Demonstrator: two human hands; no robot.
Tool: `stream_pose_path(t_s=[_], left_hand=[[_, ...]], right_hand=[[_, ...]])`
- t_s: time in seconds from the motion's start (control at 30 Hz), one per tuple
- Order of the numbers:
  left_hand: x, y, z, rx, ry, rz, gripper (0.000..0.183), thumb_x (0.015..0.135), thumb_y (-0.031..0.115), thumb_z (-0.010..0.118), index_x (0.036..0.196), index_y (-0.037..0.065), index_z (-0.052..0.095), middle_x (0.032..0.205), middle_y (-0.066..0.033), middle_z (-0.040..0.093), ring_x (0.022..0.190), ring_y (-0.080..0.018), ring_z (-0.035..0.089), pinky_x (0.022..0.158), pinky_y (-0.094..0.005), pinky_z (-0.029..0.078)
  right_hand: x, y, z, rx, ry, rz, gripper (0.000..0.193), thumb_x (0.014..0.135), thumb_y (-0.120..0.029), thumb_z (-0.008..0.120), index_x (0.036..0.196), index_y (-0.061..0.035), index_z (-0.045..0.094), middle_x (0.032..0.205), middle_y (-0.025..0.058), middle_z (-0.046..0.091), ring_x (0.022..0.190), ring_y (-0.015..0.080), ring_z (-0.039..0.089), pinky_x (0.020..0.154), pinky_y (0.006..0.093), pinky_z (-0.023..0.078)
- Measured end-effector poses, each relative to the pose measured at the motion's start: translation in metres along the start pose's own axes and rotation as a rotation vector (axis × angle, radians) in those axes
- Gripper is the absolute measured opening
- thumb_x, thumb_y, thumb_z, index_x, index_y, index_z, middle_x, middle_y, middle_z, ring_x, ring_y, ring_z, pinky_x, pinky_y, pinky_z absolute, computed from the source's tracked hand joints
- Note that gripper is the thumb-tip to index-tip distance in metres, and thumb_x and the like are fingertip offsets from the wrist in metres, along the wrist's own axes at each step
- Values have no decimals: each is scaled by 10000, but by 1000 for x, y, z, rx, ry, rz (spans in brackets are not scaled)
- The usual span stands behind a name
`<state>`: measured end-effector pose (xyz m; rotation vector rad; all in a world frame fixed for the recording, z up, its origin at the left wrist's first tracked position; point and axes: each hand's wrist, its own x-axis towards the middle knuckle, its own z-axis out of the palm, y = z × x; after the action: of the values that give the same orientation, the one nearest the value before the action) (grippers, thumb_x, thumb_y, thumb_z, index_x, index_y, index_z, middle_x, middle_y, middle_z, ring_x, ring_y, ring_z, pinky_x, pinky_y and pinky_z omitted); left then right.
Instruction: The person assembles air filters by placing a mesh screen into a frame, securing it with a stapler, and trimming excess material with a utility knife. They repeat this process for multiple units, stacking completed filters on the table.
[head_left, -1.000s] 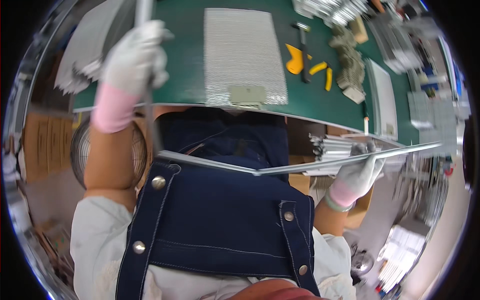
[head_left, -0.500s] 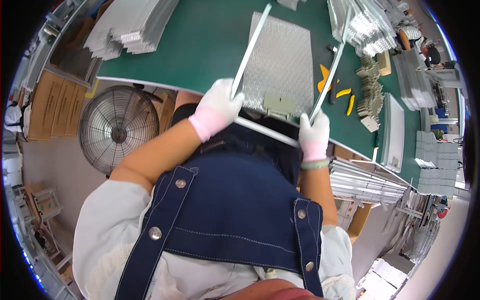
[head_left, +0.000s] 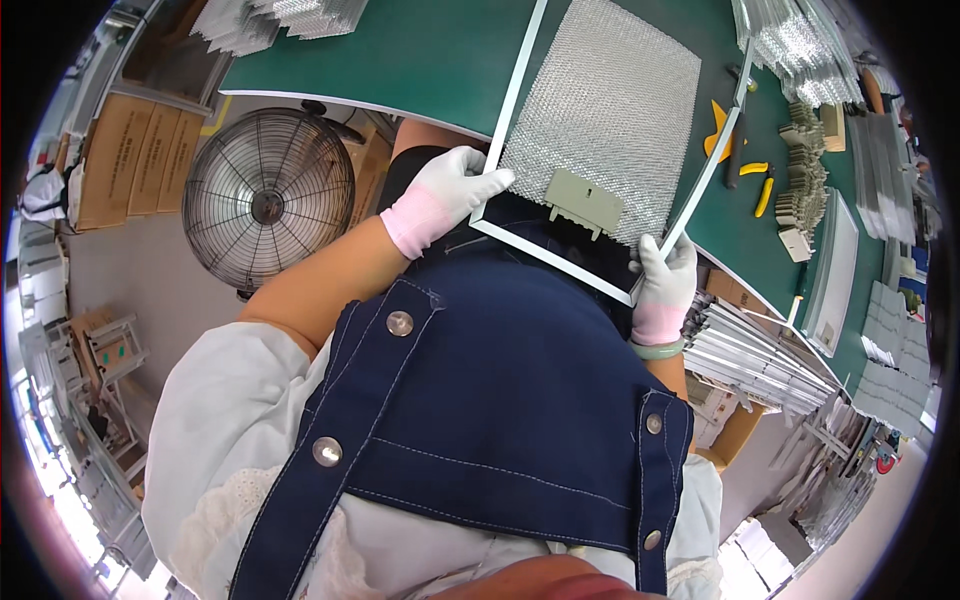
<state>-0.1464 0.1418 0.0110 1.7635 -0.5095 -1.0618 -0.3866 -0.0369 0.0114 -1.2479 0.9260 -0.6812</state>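
A thin silvery-white metal frame [head_left: 548, 262] is held between my two white-gloved hands, its near bar close to my apron. My left hand [head_left: 447, 195] grips the left bar near the corner, thumb laid over it. On the right bar, near the other corner, my right hand [head_left: 664, 284] is closed. Within the frame's outline lies a silver mesh panel [head_left: 610, 110] on the table, its near end reaching past the table edge. A grey-green plastic clip piece [head_left: 584, 203] with small prongs sits on the panel's near end. The frame's far end is out of view.
Right of the frame are a yellow-handled cutter [head_left: 765, 188], an orange tool [head_left: 716, 130] and a hammer [head_left: 737, 150]. Beyond them stands a row of grey-green clip pieces [head_left: 800, 170]. Stacked mesh panels [head_left: 800, 50] lie at the far right. A floor fan [head_left: 268, 207] stands left of the green table [head_left: 400, 65].
My hands and the frame have levelled around the mesh panel, the near bar now showing in full. The view has shifted, so the table's things appear further right and up.
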Motion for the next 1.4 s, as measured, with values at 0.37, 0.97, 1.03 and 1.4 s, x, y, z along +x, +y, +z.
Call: stream_pose_path(t_s=[0.37,0.97,1.03,1.4], left_hand=[[-11,1,-28,71,-242,-106,329,989,304,586,1115,1,597,975,-44,620,826,-106,591,774,-263,501],[5,1,16,-358,21,53,452,1027,266,505,1330,-63,436,1264,-127,555,1157,-200,563,1040,-407,464],[9,7,21,-555,34,14,402,1013,195,511,1324,-46,430,1266,-126,551,1179,-223,557,1071,-469,440],[16,-5,18,-643,-19,-54,311,940,117,533,1238,38,494,1188,-76,586,1145,-181,565,1015,-420,459]], right_hand=[[-25,-10,-8,-134,-151,409,256,964,-175,635,1108,27,574,926,73,642,811,152,632,714,285,528],[-4,4,22,409,-86,201,226,1016,-115,502,1209,-2,475,1166,107,582,1086,223,599,1012,458,487],[9,5,22,438,-34,188,183,984,-90,543,1146,-28,483,1035,76,561,968,194,595,1015,490,487],[16,10,19,408,-16,369,193,943,-113,592,1111,-59,514,1065,70,550,1019,249,594,969,545,507]])
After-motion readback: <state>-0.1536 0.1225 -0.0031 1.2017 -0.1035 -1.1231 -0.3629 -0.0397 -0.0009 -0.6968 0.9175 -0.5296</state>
